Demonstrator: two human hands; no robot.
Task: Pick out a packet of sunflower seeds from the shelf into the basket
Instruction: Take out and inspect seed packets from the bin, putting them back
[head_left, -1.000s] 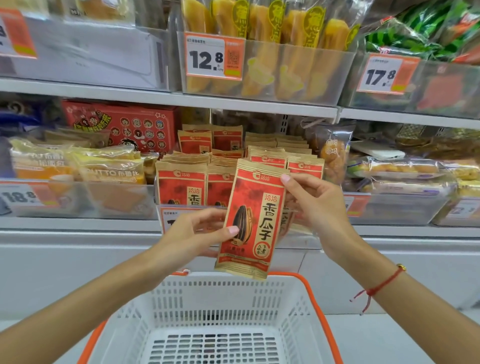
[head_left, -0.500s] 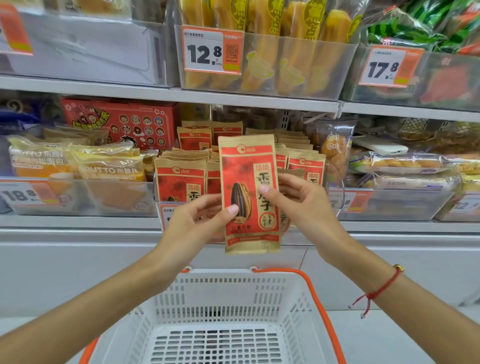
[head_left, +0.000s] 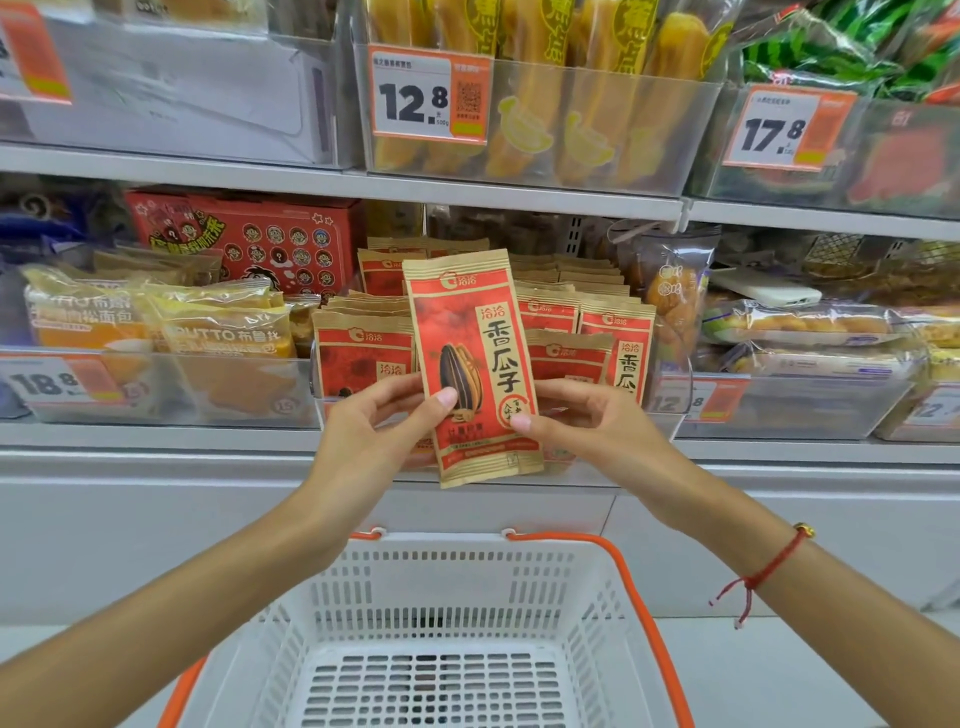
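Hands hold one red-and-tan paper packet of sunflower seeds (head_left: 471, 364) upright between them, in front of the shelf. The left hand (head_left: 374, 431) pinches its lower left edge with the thumb laid on the front; the right hand (head_left: 587, 421) pinches the lower right edge the same way. Behind the hands, more red packets (head_left: 597, 332) stand in a clear plastic shelf bin (head_left: 675, 405). Below the hands sits a white slotted plastic basket (head_left: 447, 587) with an orange rim.

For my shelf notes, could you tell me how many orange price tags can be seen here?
6: top left edge, 12.8 tag, 17.8 tag, 18.8 tag, one right of the held packet, far right edge. Hands may hide another.
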